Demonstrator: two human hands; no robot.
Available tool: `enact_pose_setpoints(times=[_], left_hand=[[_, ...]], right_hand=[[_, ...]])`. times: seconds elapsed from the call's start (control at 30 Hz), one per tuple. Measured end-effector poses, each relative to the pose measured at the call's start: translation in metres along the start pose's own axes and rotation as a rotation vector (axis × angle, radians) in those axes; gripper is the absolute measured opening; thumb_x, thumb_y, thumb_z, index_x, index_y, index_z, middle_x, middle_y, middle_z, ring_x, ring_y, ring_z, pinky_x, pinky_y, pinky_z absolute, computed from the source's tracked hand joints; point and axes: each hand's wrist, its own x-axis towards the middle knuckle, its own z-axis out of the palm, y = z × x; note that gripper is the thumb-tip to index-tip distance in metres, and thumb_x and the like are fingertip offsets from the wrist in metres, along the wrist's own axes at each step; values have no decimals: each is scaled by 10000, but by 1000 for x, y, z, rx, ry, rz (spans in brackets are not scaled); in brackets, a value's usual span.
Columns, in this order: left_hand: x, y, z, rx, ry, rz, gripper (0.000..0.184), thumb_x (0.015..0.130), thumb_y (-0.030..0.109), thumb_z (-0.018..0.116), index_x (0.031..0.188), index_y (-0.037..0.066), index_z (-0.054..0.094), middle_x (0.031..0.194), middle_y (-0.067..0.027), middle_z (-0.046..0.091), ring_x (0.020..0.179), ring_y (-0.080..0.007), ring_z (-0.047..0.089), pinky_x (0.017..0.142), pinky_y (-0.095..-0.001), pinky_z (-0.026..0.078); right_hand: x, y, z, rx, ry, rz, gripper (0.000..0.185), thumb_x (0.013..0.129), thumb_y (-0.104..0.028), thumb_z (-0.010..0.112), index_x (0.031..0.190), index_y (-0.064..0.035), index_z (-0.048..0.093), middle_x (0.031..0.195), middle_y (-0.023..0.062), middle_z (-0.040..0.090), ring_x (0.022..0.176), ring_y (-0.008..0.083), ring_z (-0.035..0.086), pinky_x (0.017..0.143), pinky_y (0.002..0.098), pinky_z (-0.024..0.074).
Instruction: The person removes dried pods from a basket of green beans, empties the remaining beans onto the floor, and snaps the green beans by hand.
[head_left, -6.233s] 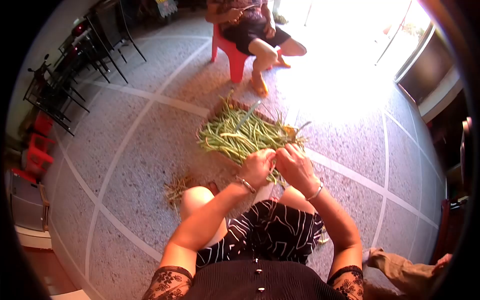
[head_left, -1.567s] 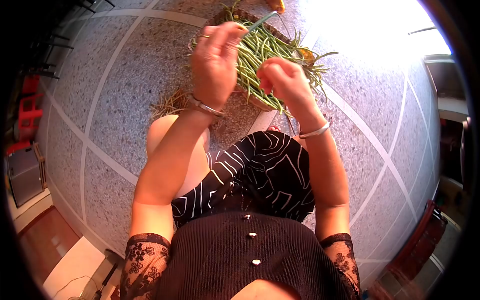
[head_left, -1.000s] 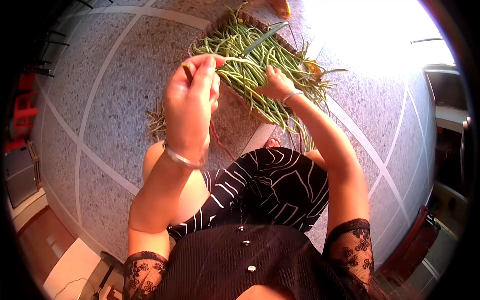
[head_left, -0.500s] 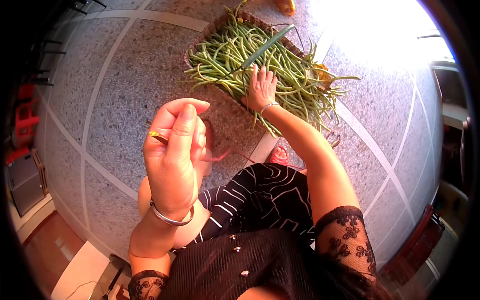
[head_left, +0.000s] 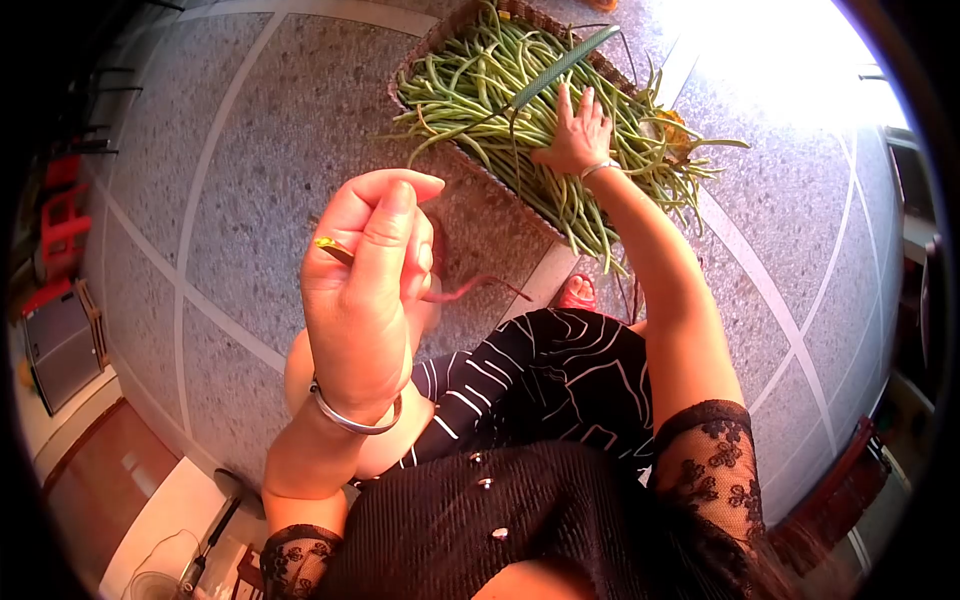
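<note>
My left hand [head_left: 365,280] is raised close to the camera, its fingers curled and the thumb pressed against the index finger. A narrow yellow-tipped bit [head_left: 332,249] pokes out at the thumb's base; the rest is hidden inside the fist. Behind that hand, a thin purplish-red strand [head_left: 475,285] trails to the right; whether the fist grips it I cannot tell. My right hand [head_left: 578,140] lies with fingers spread on a heap of long green beans [head_left: 470,90]. They fill a woven basket [head_left: 397,92] on the floor and spill over its near side.
A green strap-like handle [head_left: 565,68] arches over the beans. Withered yellow-brown leaf [head_left: 672,130] sits at the heap's right end. My sandalled foot [head_left: 578,292] is near the basket on the speckled floor [head_left: 300,130]. Red plastic furniture [head_left: 65,220] stands at far left.
My right hand has shifted slightly across the beans and its fingers are spread wider. The camera view has moved a little, and the strand behind my left hand shows more clearly.
</note>
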Motion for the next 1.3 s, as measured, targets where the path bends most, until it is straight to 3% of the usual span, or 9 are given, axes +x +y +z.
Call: enact_pose_setpoints(times=[0.17,0.4,0.53,0.6,0.67,0.8,0.93,1.1,1.3], left_hand=[[1,4,1,6,0,-25,190,928,170,462,972,5,543,622,15,427,496,-28,332,416,-161,261],[-1,6,-1,9,-22,-29,182,926,167,462,960,9,546,618,21,425,498,-25,334,416,-158,258],[-3,2,2,-12,-25,-21,156,918,139,476,955,14,563,632,60,440,493,17,321,413,-140,227],[-2,5,1,26,-22,-44,175,922,168,470,956,15,548,609,24,432,498,-25,348,417,-156,267],[-2,3,-1,9,-21,-49,172,921,167,473,955,16,548,608,23,433,496,-26,348,416,-157,269],[-1,3,-1,0,-34,-21,171,924,164,465,952,15,545,611,19,431,491,-28,341,417,-158,272],[0,2,2,-12,-59,-10,174,924,166,463,954,15,544,615,20,434,492,-23,343,408,-154,262],[1,-1,5,9,-8,-12,173,923,163,464,956,15,547,618,27,442,486,-14,347,391,-152,253],[5,-4,5,-16,-24,28,173,917,163,475,955,18,562,629,37,457,484,-7,357,388,-145,260]], right_hand=[[1,-6,-5,-48,-54,-3,1121,549,-545,700,1412,-119,126,1337,289,261,1150,367,364,932,445,292],[-25,-21,7,-96,94,-69,1131,517,-574,736,1399,-136,182,1351,312,219,1132,388,362,949,473,274],[-16,-17,10,-70,66,-60,1044,513,-444,747,1377,-147,242,1352,319,217,1126,405,371,909,464,338],[-10,-7,-1,29,23,-126,966,529,-349,730,1356,-157,269,1179,242,373,995,354,462,801,422,412],[-8,-9,-6,16,-6,-84,977,525,-348,743,1356,-160,264,1101,208,395,961,338,469,776,418,419],[-19,-24,8,-89,74,27,1016,534,-374,743,1385,-186,221,1321,288,255,1021,346,451,830,429,399],[-16,-20,14,-50,74,26,1001,544,-343,735,1390,-197,220,1337,295,233,1012,345,454,842,435,391],[-15,-17,-2,129,23,1,840,571,-219,704,1314,-165,315,1069,227,406,966,381,488,731,421,476],[-4,-2,-27,256,-68,-17,615,613,-277,680,1144,-106,422,960,252,524,875,377,579,745,420,501]])
